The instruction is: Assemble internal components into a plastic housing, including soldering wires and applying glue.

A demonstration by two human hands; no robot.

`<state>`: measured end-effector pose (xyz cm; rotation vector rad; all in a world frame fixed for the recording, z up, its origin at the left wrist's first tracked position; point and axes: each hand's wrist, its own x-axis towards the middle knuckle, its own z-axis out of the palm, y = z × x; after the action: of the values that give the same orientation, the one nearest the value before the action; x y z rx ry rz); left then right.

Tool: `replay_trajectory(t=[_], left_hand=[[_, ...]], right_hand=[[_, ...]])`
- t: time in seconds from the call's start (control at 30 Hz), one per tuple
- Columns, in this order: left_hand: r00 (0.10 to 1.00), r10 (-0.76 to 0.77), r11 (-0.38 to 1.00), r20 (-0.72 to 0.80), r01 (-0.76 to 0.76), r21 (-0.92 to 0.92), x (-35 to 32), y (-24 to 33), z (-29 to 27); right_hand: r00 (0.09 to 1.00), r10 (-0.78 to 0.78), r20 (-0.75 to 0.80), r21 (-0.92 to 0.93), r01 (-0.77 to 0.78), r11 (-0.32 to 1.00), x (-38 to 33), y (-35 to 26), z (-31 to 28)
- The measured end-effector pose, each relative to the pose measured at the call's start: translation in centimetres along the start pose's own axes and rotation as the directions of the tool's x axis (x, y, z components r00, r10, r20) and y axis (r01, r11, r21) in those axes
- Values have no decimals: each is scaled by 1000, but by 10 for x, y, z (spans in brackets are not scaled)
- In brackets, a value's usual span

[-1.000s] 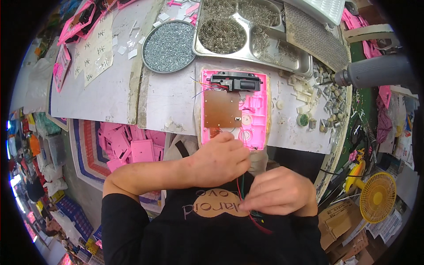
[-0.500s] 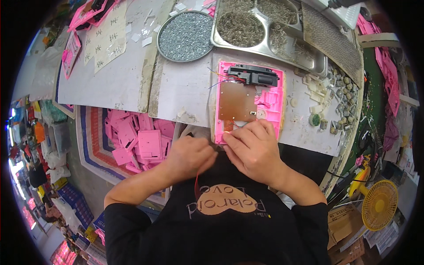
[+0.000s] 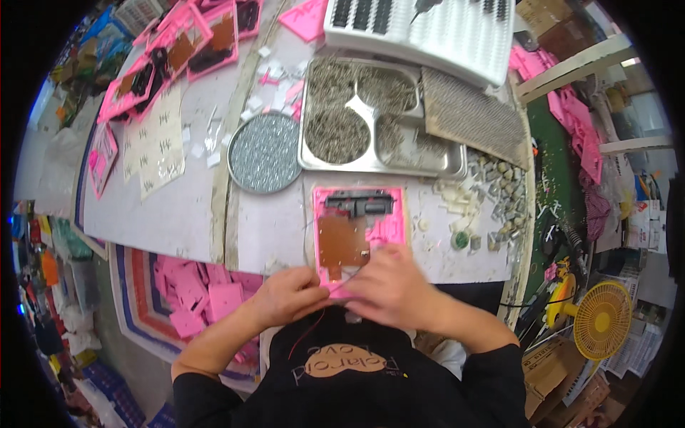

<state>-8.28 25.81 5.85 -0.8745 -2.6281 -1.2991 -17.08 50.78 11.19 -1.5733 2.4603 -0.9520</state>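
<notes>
A pink plastic housing [image 3: 397, 214] lies on the table before me. Inside it are a brown circuit board [image 3: 341, 239] and a black module [image 3: 367, 205] along the far edge. My left hand [image 3: 289, 295] is closed at the housing's near-left corner, its fingertips pinching a thin wire. A red wire [image 3: 305, 334] hangs below that hand against my black shirt. Over the near-right part of the housing is my right hand [image 3: 391, 287], fingers bent toward the same wire. Motion blurs those fingers, so their grip is unclear, and they hide the housing's near-right corner.
Beyond the housing stand a round tray [image 3: 265, 152] of small metal pieces and a divided steel tray [image 3: 360, 162] of screws. A white rack [image 3: 421, 36] holds black parts. Pink pieces [image 3: 189, 296] fill a bin at left. Small metal cylinders [image 3: 501, 187] lie right; a yellow fan [image 3: 601, 321] stands there.
My left hand has come right to the housing's near edge, close to my right hand. My right fingers have shifted over that edge. The whole view has tilted, showing more of the far table.
</notes>
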Motion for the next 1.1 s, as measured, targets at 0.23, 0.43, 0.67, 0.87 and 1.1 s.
replay_trajectory(t=[0.23,0.43,0.67,0.87,1.1], left_hand=[[998,19,999,64,-17,-41,8,-6,-12],[998,-39,995,52,43,-85,7,-6,-11],[996,-84,994,17,85,-66,7,-2,-10],[997,-69,996,19,70,-49,10,-1,-9],[995,-102,993,7,102,-52,4,0,-7]], right_hand=[[732,413,-541,-26,-506,862,83,184,-167],[803,-163,-573,-567,-245,787,229,321,-205],[771,-374,-516,-765,-219,605,290,336,-195],[706,-268,-656,-536,-186,823,284,351,-227],[337,512,-790,587,176,790,92,248,-233]])
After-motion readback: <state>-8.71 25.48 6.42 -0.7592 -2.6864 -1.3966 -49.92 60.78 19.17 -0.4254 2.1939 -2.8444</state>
